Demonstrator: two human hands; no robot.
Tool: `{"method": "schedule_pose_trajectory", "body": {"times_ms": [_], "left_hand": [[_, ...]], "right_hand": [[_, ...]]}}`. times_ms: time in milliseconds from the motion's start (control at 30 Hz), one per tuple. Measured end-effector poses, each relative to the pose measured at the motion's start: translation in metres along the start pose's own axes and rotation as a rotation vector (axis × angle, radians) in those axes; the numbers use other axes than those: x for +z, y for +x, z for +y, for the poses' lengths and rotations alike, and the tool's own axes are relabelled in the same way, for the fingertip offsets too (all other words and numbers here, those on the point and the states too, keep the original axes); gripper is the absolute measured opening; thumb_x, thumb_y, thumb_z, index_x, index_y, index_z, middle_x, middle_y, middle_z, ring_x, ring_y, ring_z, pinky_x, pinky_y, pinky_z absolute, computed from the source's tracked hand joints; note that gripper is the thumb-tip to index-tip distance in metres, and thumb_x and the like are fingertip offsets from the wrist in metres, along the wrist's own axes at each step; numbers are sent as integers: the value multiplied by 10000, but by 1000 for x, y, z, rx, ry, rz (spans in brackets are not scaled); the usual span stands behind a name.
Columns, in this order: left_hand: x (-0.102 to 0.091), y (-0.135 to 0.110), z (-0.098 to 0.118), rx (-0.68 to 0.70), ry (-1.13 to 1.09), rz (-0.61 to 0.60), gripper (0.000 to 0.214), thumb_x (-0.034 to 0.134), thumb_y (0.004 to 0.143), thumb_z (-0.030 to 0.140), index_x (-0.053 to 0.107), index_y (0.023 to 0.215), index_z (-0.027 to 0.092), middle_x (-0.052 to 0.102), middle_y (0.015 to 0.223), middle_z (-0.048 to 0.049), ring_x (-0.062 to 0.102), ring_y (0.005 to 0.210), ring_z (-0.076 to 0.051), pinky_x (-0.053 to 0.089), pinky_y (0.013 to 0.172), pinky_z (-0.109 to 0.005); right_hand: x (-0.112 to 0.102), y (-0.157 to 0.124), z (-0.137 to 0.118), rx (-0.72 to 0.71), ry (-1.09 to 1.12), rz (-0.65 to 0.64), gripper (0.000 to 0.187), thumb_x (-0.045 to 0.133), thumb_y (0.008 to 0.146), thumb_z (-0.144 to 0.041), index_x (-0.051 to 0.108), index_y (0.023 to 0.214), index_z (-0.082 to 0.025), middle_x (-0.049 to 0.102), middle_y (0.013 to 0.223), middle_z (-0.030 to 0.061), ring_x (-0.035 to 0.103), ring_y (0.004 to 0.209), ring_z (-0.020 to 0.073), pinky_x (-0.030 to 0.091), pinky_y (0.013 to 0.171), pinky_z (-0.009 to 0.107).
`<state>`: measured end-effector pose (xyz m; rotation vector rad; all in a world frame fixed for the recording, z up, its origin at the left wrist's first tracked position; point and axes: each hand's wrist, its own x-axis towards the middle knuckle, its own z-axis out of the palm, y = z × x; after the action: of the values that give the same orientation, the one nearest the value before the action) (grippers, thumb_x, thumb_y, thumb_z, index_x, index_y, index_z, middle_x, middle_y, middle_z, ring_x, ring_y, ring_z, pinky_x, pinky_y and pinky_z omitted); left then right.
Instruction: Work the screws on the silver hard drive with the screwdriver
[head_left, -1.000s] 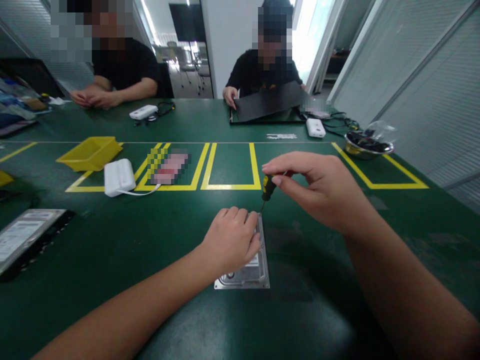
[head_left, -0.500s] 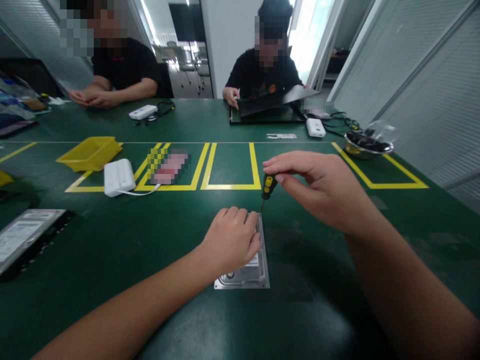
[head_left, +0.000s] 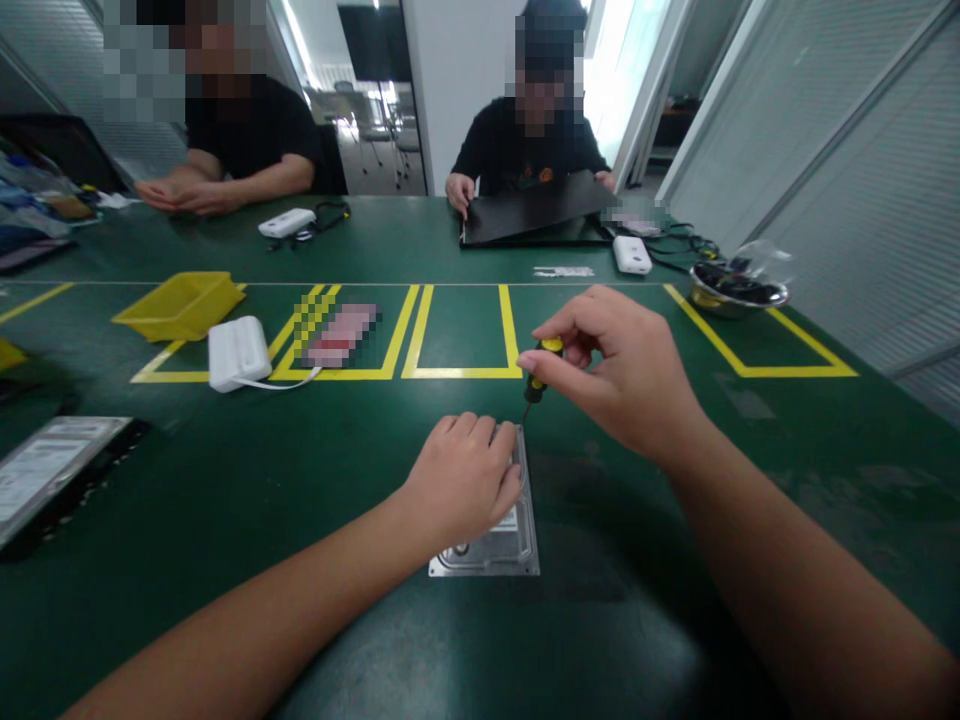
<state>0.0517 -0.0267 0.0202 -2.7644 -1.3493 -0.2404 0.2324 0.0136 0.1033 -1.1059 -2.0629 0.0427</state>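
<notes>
A silver hard drive [head_left: 510, 545] lies flat on the green table, its upper part covered by my left hand [head_left: 465, 478]. The fingers of that hand are curled together over the drive and hold it down. My right hand [head_left: 619, 370] grips a black and yellow screwdriver [head_left: 535, 385] by its handle, between thumb and fingers. The screwdriver leans slightly, its thin shaft pointing down at the drive's far right corner. Whether the tip sits in a screw is too small to tell.
Another hard drive [head_left: 52, 465] lies at the left. Beyond are a yellow bin [head_left: 180, 305], a white power bank [head_left: 238, 355] cabled to a blurred phone, and a metal bowl [head_left: 739, 290]. Across the table, one person [head_left: 529, 150] handles a black panel [head_left: 532, 210]; another [head_left: 251, 140] sits with hands together.
My right hand's fingers have curled and shifted around the screwdriver handle, whose tip stays at the same corner. My left hand has not moved. The person opposite has lowered the black panel.
</notes>
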Motion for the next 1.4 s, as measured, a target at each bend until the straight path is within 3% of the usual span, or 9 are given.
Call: {"method": "schedule_pose_trajectory", "body": {"times_ms": [300,567,700,1067,1400], "left_hand": [[0,0,-1,-4,1,1,309,463,914,348,602,1118,162,641,965,-113,585,935,-311,461,793,-462],[-1,0,0,1,0,1,315,460,915,347,600,1129,163,638,967,-112,583,934,-310,461,792,-460],[0,0,0,1,1,3,320,457,918,346,599,1138,162,639,968,-110,584,935,-308,460,799,-461],[2,0,-1,4,-2,1,348,458,917,351,595,1168,154,641,983,-114,587,954,-310,462,813,-463],[2,0,-2,5,-2,0,352,451,919,356,595,1171,157,640,977,-112,586,948,-308,460,805,-461]], "right_hand": [[3,-1,-1,-9,-52,36,213,664,872,-369,653,750,-194,534,675,-7,488,644,132,365,612,285],[-7,0,-5,-7,-29,-33,129,649,871,-277,699,779,-201,604,725,14,548,702,154,399,628,297],[-15,2,-5,-2,18,-107,95,631,858,-211,722,882,-224,694,850,18,609,764,166,445,648,293],[-22,0,6,-101,104,-155,247,559,882,-122,750,1017,-203,752,1088,26,689,1038,175,522,947,306],[-23,-1,5,-125,70,-178,338,543,877,-65,750,1088,-230,742,1143,-8,687,1077,166,519,992,286]]}}
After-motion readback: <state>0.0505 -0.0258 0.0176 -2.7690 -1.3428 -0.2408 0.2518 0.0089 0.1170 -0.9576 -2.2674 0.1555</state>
